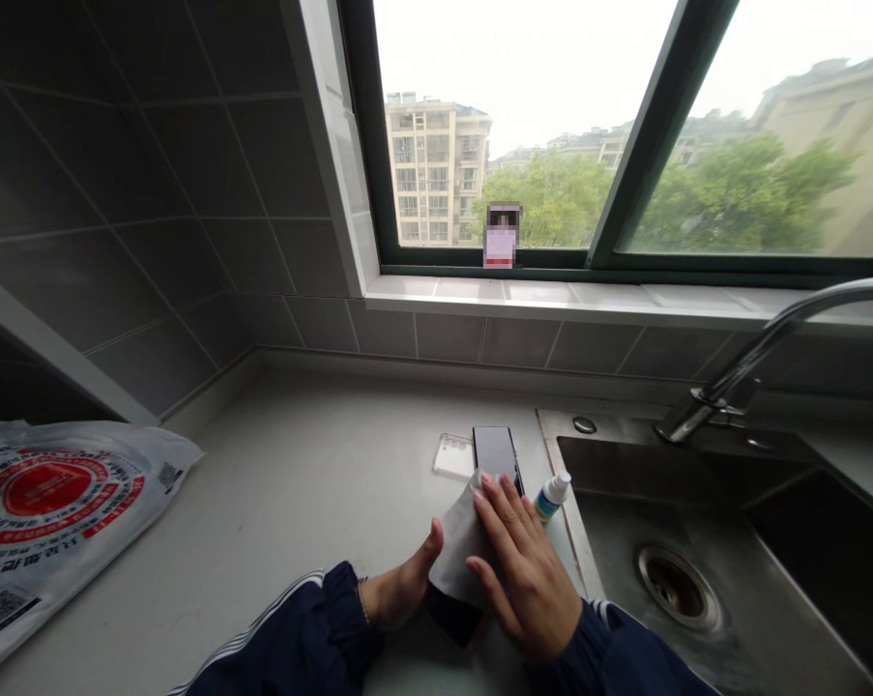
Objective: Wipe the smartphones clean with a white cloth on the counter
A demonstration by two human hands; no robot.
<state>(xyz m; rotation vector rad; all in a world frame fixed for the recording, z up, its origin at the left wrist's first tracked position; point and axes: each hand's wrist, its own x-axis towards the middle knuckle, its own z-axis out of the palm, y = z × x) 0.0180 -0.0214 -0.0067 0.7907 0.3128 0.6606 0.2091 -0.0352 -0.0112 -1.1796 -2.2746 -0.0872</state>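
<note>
A thin grey cloth lies over a dark phone-shaped slab, whose lower corner shows below it. My left hand holds the slab from the left side, thumb raised at the cloth's edge and the other fingers hidden underneath. From the right, my right hand presses on the cloth with long, nearly flat fingers. Just beyond the fingertips a phone with a pale reflecting screen rests on the counter. A clear phone case lies to its left. Beside my right hand stands a small white-capped bottle with a blue-green label.
The white counter meets a steel sink on the right, under a chrome faucet. A printed plastic bag occupies the left side. Behind runs a tiled window ledge, with a small blurred item at the window.
</note>
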